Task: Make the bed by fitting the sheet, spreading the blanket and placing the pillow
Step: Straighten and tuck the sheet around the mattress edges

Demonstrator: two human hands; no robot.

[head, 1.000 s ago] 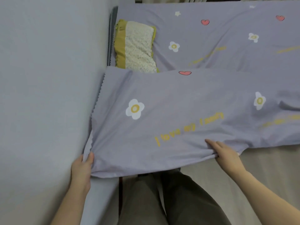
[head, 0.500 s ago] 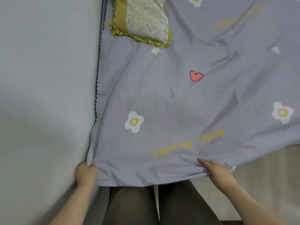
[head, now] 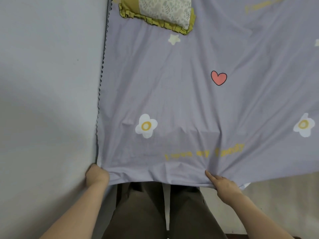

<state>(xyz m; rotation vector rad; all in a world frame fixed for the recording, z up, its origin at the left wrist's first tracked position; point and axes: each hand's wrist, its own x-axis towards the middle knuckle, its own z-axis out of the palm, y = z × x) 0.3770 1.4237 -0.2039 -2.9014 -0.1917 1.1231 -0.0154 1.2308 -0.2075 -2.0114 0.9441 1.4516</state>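
The person is spreading the lilac blanket (head: 181,94) across the bed, and it is lying nearly flat now, its near edge hanging at the foot just in front of the legs. The left hand (head: 97,175) is gripping the near corner, right against the wall (head: 48,100), fingers curled round the cloth. The right hand (head: 222,184) is pinching the same hem further along — forefinger lying on top, the rest tucked under the fabric. Both forearms are reaching forward and low. The pillow (head: 164,11) is sitting at the head end, upper left, touching the blanket. Next, by my reading, a pull toward the body is called for — creases are fanning out from the right hand.
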